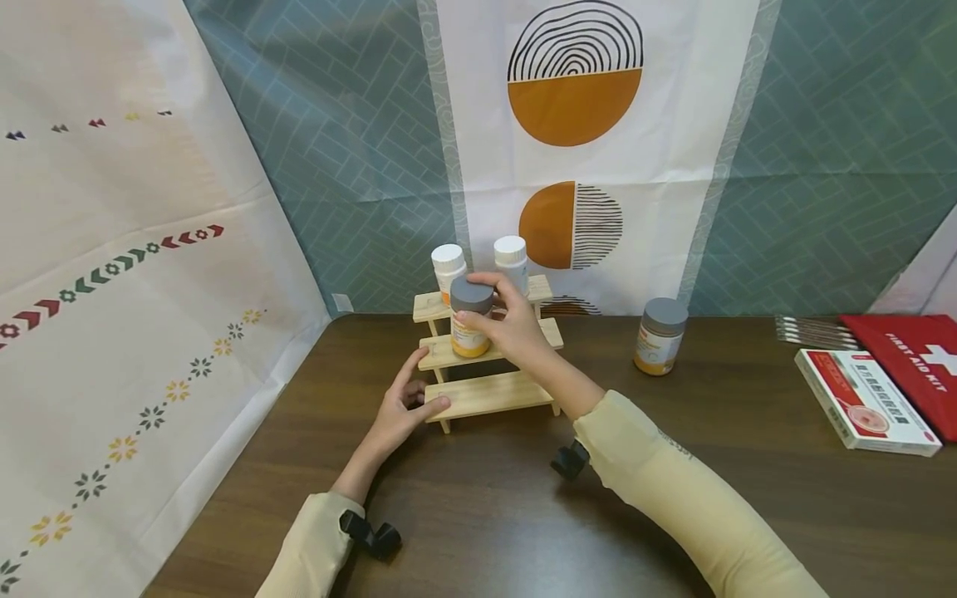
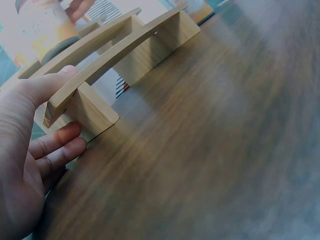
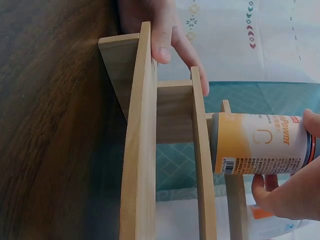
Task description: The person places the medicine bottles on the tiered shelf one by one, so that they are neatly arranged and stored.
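Observation:
My right hand [image 1: 516,328] grips a jar with a grey lid [image 1: 471,336], white above and orange-yellow at the base, thumb and fingers around its upper part. The jar is upright at the middle step of a three-step wooden rack [image 1: 493,395]; in the right wrist view the jar's base [image 3: 216,145] is right at that plank. My left hand [image 1: 396,415] holds the rack's left end, thumb on the lowest step, index finger reaching the middle one. Two white-capped bottles, a left one [image 1: 449,264] and a right one [image 1: 512,257], stand on the top step, partly hidden by the right hand and jar.
Another grey-lidded jar [image 1: 661,336] stands on the brown table [image 1: 478,515] right of the rack. At the far right lie a white-and-red box [image 1: 867,403], a red first aid pouch [image 1: 915,357] and a packet of thin sticks [image 1: 817,332]. Patterned cloth [image 1: 359,166] hangs behind.

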`<state>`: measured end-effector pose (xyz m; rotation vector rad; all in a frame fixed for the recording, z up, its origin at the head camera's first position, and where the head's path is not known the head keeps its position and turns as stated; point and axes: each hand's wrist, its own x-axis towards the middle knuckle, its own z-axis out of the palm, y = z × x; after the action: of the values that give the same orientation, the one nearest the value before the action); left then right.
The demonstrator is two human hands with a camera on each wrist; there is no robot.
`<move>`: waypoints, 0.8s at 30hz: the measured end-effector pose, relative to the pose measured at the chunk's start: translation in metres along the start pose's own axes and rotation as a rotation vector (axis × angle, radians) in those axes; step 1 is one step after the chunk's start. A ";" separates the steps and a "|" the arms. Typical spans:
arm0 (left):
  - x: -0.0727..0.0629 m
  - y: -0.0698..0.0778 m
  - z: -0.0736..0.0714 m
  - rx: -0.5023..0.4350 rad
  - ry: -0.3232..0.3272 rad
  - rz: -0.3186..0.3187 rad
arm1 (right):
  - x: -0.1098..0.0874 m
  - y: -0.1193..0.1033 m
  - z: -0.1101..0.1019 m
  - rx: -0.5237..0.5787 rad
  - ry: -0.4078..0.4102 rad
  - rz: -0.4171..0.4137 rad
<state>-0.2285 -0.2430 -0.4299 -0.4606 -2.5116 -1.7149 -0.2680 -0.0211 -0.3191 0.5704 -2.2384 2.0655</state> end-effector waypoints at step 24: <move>-0.001 -0.001 0.000 0.007 0.006 0.016 | 0.005 0.008 0.012 -0.011 -0.072 -0.037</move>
<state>-0.2274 -0.2433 -0.4307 -0.4733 -2.5020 -1.6988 -0.2724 -0.0332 -0.3262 0.6907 -2.2584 2.0459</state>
